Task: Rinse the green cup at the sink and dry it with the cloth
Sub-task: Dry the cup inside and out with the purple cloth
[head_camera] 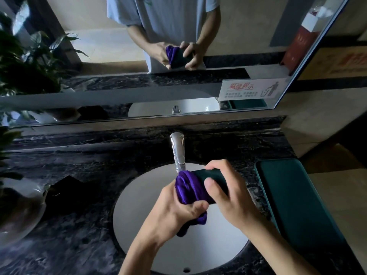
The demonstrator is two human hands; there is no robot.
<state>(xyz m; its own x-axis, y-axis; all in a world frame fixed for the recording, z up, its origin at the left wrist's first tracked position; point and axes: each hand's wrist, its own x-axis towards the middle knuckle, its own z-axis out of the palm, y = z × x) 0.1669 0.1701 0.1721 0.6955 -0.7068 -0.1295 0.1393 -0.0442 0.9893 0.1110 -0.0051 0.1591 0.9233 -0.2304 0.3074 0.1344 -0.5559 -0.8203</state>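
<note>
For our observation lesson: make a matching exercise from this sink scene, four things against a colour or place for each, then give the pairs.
Things:
1. cloth
2. green cup
3. tap
4. tray

Descriptions:
A. silver, behind the basin
B. purple, gripped by the left hand
C. teal, on the counter right of the basin
D. held by the right hand over the basin

Pairs: 1-B, 2-D, 3-A, 4-C
</note>
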